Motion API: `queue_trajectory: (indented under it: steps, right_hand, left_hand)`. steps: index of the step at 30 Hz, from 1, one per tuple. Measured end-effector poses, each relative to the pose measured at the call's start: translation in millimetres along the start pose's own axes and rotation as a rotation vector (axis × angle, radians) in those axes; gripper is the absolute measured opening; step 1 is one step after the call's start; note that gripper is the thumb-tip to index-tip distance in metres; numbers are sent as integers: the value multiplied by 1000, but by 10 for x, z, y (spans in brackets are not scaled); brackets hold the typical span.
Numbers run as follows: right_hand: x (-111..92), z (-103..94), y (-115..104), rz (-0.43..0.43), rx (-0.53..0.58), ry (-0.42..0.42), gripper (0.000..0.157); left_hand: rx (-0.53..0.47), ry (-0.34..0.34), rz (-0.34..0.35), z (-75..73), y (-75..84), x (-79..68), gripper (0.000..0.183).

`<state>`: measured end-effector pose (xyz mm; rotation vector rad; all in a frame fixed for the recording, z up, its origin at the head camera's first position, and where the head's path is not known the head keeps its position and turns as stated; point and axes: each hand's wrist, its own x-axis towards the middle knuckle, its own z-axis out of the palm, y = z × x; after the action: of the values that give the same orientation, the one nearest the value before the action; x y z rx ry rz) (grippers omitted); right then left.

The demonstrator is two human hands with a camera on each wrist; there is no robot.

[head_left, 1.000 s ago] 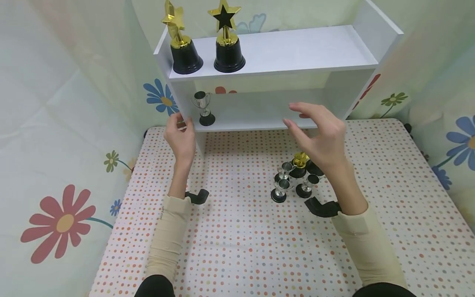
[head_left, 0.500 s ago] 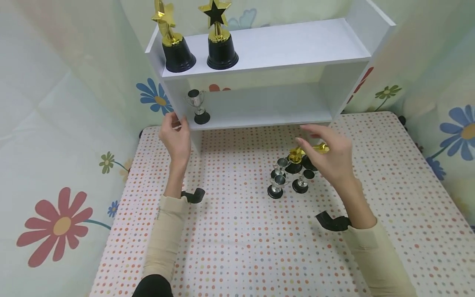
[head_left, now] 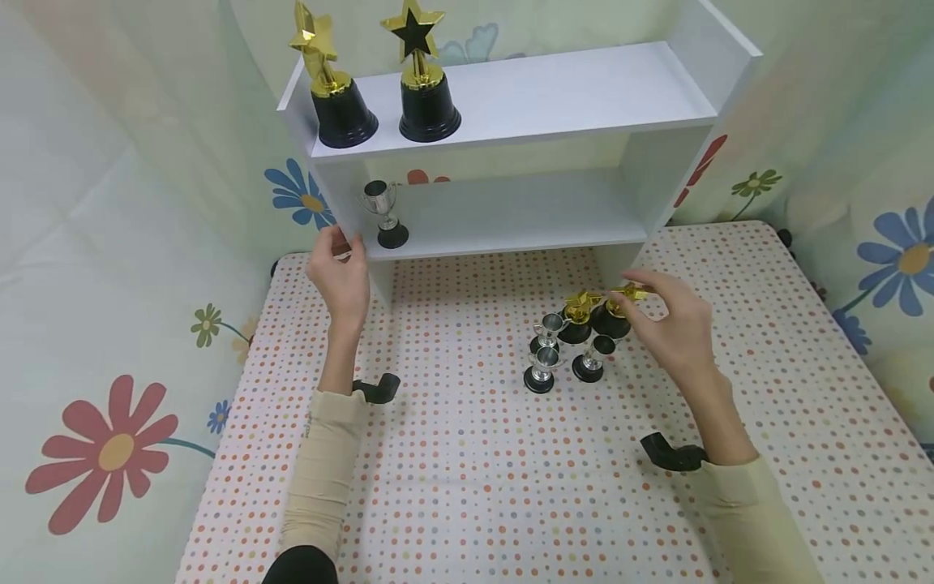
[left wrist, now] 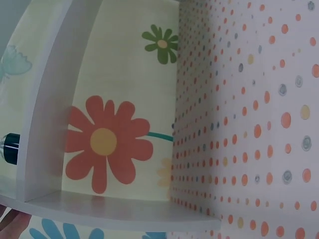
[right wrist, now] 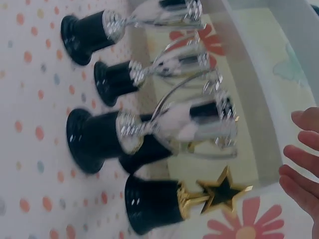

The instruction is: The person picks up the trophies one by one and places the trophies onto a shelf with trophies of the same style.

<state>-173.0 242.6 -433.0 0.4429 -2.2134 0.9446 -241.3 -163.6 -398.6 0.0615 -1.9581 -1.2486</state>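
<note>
My left hand [head_left: 341, 284] grips the left side panel of a white two-tier shelf [head_left: 554, 93], thumb in front. In the left wrist view only its fingers [left wrist: 12, 224] show, at the panel's outer side. My right hand [head_left: 674, 332] holds nothing; its thumb and fingers are spread around the top of a gold star trophy [head_left: 611, 322] on the table. In the right wrist view the fingers lie apart from that trophy's star [right wrist: 224, 194]. Beside it stands a second gold star trophy [head_left: 575, 328]. Silver cups [head_left: 541, 369] on black bases stand in front.
Two large gold star trophies [head_left: 429, 109] stand on the upper tier's left part. One small silver cup [head_left: 392, 231] is at the lower tier's left end. A dotted cloth [head_left: 452, 454] covers the table; flowered curtains hang around it.
My right hand has come down and right from in front of the lower tier to the gold star trophy on the table. My left hand has kept its hold on the shelf.
</note>
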Motion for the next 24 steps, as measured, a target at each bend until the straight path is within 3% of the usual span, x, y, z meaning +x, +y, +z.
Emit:
queue_trajectory:
  steps: [7, 14, 20, 24]
  right_hand:
    - [-110, -26, 174, 119, -76, -64, 53]
    - [-228, 42, 355, 372, 18, -120, 62]
    - [-320, 105, 492, 506, 51, -186, 61]
    - [-345, 122, 551, 609, 78, -246, 68]
  left_hand:
    - [-3, -1, 9, -4, -16, -4, 18]
    - [2, -2, 12, -16, -7, 11, 19]
    - [1, -7, 2, -16, -4, 11, 19]
    - [-6, -9, -4, -12, 8, 7, 19]
